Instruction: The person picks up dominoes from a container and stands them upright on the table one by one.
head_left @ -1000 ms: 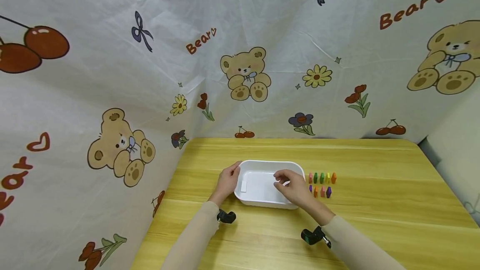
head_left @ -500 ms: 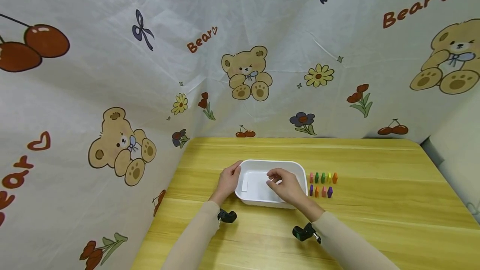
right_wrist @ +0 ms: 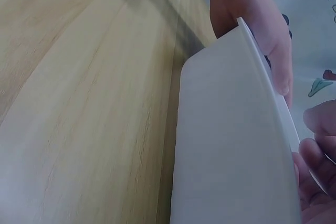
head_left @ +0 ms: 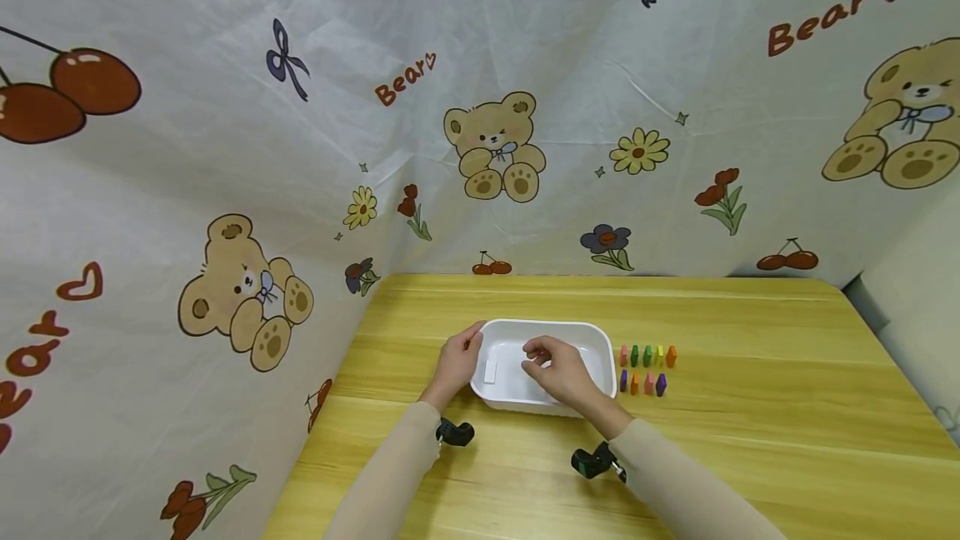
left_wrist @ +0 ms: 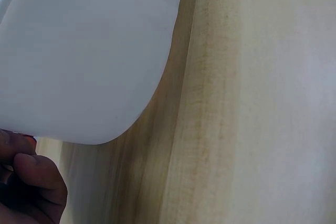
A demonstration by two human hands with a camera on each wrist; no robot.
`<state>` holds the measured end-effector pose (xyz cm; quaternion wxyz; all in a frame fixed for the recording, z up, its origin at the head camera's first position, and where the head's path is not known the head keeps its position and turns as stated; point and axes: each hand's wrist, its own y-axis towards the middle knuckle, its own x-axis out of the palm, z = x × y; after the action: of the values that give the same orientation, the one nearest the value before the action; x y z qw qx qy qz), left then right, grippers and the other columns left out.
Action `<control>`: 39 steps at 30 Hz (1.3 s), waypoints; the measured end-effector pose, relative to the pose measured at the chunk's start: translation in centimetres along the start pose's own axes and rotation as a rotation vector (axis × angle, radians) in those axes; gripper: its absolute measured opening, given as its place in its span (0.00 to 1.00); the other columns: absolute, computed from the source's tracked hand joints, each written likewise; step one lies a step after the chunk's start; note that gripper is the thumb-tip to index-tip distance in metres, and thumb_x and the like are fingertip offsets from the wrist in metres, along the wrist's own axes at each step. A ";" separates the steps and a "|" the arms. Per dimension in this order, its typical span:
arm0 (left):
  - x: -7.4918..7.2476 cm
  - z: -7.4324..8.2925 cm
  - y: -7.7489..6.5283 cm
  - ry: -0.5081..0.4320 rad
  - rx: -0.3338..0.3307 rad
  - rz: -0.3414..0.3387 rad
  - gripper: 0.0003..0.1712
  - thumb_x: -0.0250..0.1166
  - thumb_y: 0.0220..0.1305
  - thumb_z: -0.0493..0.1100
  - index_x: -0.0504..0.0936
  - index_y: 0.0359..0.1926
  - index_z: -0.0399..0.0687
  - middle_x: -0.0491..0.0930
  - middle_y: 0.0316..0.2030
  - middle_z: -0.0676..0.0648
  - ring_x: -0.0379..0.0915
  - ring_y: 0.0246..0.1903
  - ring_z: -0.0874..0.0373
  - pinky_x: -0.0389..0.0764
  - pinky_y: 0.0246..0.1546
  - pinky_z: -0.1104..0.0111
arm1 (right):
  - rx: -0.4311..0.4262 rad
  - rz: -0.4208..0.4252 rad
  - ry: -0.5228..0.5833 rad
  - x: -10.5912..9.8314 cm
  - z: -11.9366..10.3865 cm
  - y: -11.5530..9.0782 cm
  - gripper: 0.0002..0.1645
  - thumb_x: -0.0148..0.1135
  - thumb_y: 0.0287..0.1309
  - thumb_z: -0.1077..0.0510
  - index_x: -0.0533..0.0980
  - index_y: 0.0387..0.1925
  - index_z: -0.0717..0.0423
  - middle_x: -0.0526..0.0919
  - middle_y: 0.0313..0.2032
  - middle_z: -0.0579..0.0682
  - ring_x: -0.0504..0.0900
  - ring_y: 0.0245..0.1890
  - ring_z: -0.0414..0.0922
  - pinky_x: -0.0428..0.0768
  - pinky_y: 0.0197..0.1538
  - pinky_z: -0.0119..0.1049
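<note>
A white plastic tray [head_left: 543,323] stands on the table, and inside near its left end shows a small white rectangle [head_left: 490,372]. My left hand [head_left: 455,361] grips the tray's left end; in the right wrist view its thumb [right_wrist: 282,77] lies over the rim. Over the middle of the tray hovers my right hand [head_left: 561,367], fingers loosely bent, with a gap between thumb and forefinger and nothing visible there. The right wrist view has its fingers [right_wrist: 317,161] partly hidden behind the tray wall.
Right of the tray, several small coloured blocks stand upright in two rows, among them a yellow block [head_left: 660,356] and a purple block [head_left: 661,385]. A bear-print cloth [head_left: 555,48] rises behind and left of the wooden table [head_left: 765,357].
My right hand has moved left across the tray, uncovering the purple block at the near row's left end. The left hand keeps its hold on the tray.
</note>
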<state>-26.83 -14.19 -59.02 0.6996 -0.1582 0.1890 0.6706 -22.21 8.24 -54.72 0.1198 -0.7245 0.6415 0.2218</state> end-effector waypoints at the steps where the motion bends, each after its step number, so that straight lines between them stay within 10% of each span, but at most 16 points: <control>1: 0.0 0.0 0.0 0.002 -0.002 0.001 0.23 0.52 0.82 0.51 0.76 0.72 0.56 0.75 0.70 0.48 0.68 0.72 0.48 0.72 0.72 0.52 | -0.002 -0.003 -0.001 0.2 0.0 0.1 0.12 0.73 0.57 0.62 0.84 0.44 0.59 0.87 0.36 0.49 0.84 0.37 0.42 0.82 0.42 0.32; 39: -0.2 0.3 -0.2 0.002 0.010 0.003 0.23 0.52 0.82 0.50 0.77 0.71 0.56 0.77 0.68 0.46 0.71 0.70 0.47 0.75 0.70 0.51 | 0.118 -0.122 -0.068 3.4 0.1 2.6 0.22 0.77 0.55 0.52 0.82 0.47 0.61 0.85 0.39 0.51 0.82 0.38 0.44 0.83 0.41 0.38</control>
<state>-26.66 -14.24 -58.68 0.6992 -0.1548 0.1933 0.6707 -24.51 4.91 -56.17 0.1971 -0.7459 0.6038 0.2005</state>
